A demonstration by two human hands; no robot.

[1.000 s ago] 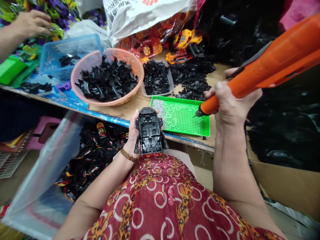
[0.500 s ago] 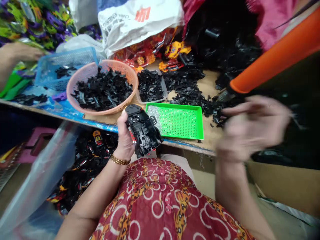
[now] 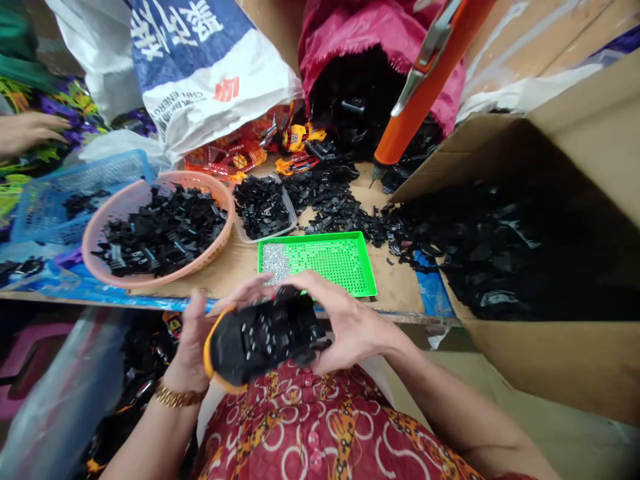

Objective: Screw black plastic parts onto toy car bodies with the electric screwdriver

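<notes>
A black toy car with an orange rim at its left end is tilted over my lap, its underside showing, with small shiny spots on it. My right hand grips the right end, thumb below and fingers along the far side. At the left end, my left hand cradles the car, its thumb raised off it and its fingers partly behind it. Just beyond lies a green perforated tray with small silvery screws at its left side. An orange power screwdriver hangs tip down past the tray.
Black plastic parts fill a pink basket and a clear tub, and lie loose beyond the tray. An open cardboard box of black parts stands right. Orange car shells lie behind. Another person's hand is far left.
The toy car has turned sideways and come nearer my lap. My right hand has left the screwdriver's area and taken hold of the car. The view has swung rightward.
</notes>
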